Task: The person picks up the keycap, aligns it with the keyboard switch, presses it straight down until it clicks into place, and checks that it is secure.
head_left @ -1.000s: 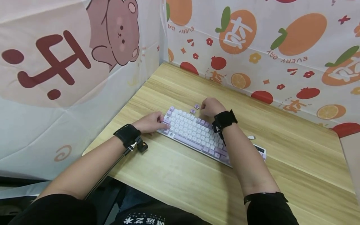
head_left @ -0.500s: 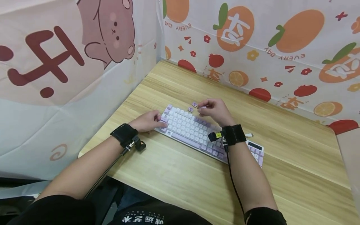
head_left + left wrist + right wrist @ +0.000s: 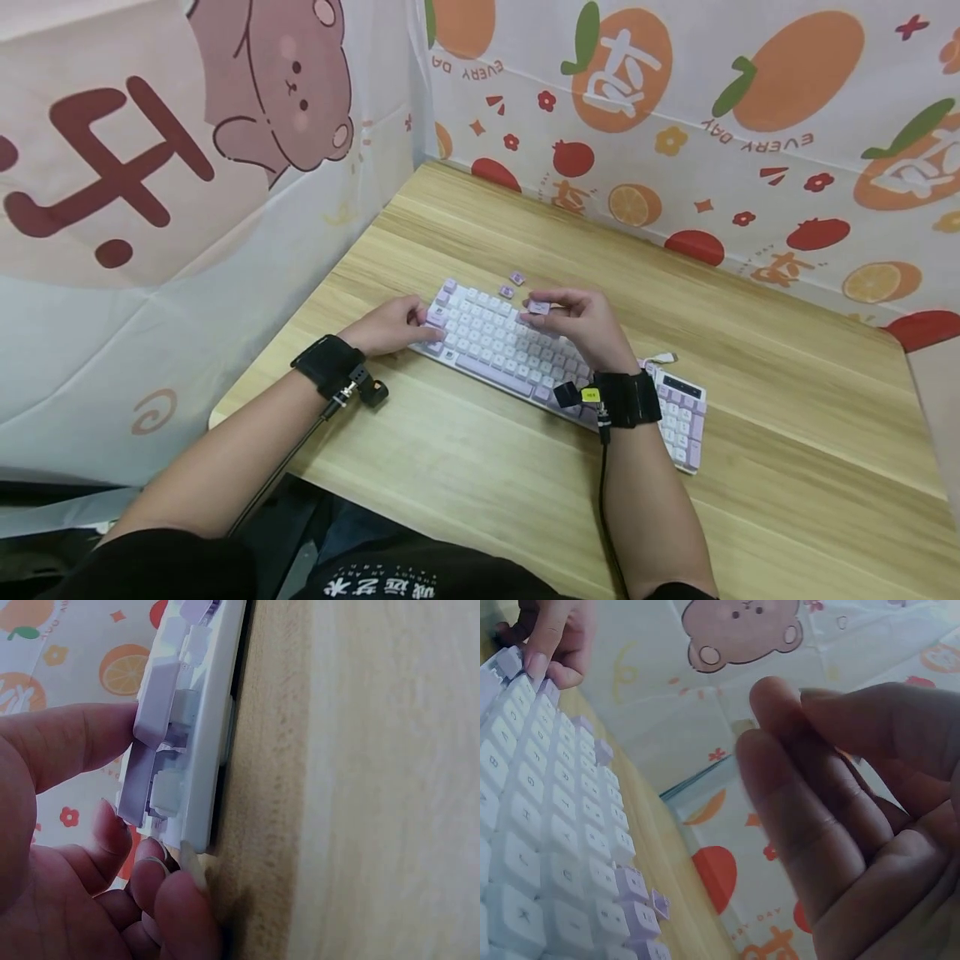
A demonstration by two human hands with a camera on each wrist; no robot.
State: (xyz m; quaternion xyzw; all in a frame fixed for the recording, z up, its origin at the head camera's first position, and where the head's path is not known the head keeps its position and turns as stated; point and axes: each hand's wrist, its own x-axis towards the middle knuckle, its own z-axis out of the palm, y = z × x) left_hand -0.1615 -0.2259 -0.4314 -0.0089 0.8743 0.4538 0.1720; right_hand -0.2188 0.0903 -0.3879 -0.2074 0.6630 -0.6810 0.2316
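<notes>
A white and lilac keyboard [image 3: 502, 346] lies at a slant on the wooden table. At its left end my left hand [image 3: 390, 327] grips it, thumb laid on the lilac keys and the other fingers curled by the corner, as the left wrist view shows close up. Above the top row, my right hand [image 3: 581, 325] pinches a lilac keycap [image 3: 538, 307] between thumb and index finger. Its fingers [image 3: 802, 817] mostly hide that keycap in the right wrist view. Two loose lilac keycaps, a nearer keycap [image 3: 507, 292] and a farther keycap [image 3: 517, 278], lie just behind the keyboard.
A white cable plug [image 3: 663, 358] lies behind the keyboard's right part, near a small dark display [image 3: 681, 386]. Printed fabric walls [image 3: 637, 167] bound the wooden table [image 3: 787, 400] at the back and left. Each wrist wears a black strap with a camera and cable.
My right hand has risen from behind the keyboard's top row, turned so the pinched keycap shows, and moved slightly back toward the body. The left hand keeps its place on the keyboard.
</notes>
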